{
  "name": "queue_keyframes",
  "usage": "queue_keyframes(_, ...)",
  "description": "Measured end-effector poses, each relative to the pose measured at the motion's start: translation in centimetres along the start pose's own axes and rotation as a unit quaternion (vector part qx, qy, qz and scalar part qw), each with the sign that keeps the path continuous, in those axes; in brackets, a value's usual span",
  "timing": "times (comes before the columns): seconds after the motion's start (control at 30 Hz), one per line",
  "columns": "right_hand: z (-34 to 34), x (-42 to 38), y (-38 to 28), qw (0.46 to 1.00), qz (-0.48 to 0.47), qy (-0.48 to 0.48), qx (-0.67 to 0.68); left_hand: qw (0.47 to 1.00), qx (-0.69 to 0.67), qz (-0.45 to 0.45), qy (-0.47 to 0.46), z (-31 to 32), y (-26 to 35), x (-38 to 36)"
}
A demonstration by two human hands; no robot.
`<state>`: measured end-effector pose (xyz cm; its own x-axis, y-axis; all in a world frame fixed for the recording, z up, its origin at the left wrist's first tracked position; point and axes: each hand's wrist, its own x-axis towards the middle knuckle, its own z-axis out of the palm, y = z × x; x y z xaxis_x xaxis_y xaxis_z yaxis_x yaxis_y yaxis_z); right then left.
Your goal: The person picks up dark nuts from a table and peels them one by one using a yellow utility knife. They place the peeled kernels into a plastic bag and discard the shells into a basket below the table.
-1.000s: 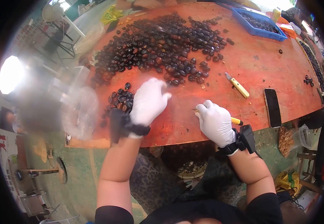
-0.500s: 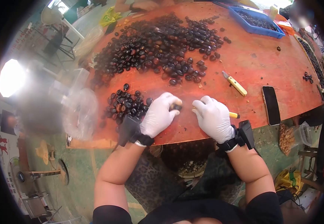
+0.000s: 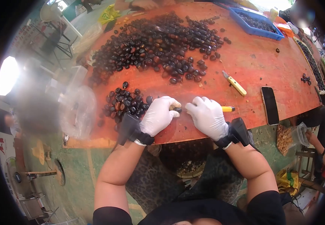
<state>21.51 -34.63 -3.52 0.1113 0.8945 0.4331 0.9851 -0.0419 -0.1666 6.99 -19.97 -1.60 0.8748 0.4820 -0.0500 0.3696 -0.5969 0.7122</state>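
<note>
My left hand (image 3: 158,117), in a white glove, pinches a dark, glossy oval nut (image 3: 177,110) between thumb and fingers near the table's front edge. Just right of it, my gloved right hand (image 3: 208,118) is closed around a yellow-handled knife (image 3: 228,109); the handle's end sticks out to the right, and the blade is hidden. A small heap of similar dark nuts (image 3: 127,102) lies beside my left wrist. Farther back spreads a much larger pile of nuts (image 3: 147,45). Another knife (image 3: 236,84) with a pale yellow handle lies beyond my right hand.
A phone (image 3: 270,105) lies at the right on the red table (image 3: 245,56). At the back right stands a blue tray (image 3: 277,36) of dark pieces. Below the table edge, between my knees, is a basin (image 3: 192,173). Another person's hands (image 3: 145,4) rest at the far edge.
My right hand has moved slightly left, closer to my left hand, with the knife. The left hand keeps the nut. At the right edge, another person's arm has come into view by a plastic container.
</note>
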Motion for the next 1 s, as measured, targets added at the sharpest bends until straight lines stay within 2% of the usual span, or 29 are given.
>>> queue_keyframes(0.13, -0.6, -0.3, -0.1, 0.999, 0.020, 0.025, 0.013, 1.000, 0.019, -0.004, 0.018, 0.0, 0.4, -0.2)
queue_keyframes(0.47, -0.6, -0.9, -1.0, 0.999, 0.024, -0.025, -0.030, 0.999, 0.042, -0.012, 0.029, -0.3, 0.8, -0.6)
queue_keyframes(0.57, -0.8, -1.4, -0.4, 0.999, 0.046, -0.003, -0.004, 0.990, 0.136, 0.034, 0.013, -2.2, -0.5, -0.8)
queue_keyframes(0.63, -0.7, -1.3, 0.0, 0.998, 0.067, 0.016, 0.012, 0.973, 0.225, 0.048, -0.032, -4.5, 0.3, -0.4)
queue_keyframes(0.73, -0.4, -1.1, 0.0, 0.996, 0.086, 0.030, 0.020, 0.987, 0.145, 0.022, 0.072, -4.2, 0.4, 1.9)
queue_keyframes(0.83, 0.0, -1.0, 0.0, 0.996, 0.088, 0.031, 0.012, 0.966, 0.163, 0.021, 0.201, -1.1, -0.4, 5.4)
queue_keyframes(0.93, -0.1, -1.1, 0.0, 0.996, 0.086, 0.026, 0.001, 0.967, 0.164, -0.002, 0.193, 0.2, -0.8, 6.6)
queue_keyframes(1.0, -0.2, -1.3, -0.1, 0.996, 0.089, 0.017, -0.003, 0.978, 0.097, 0.012, 0.184, 0.1, -0.8, 6.5)
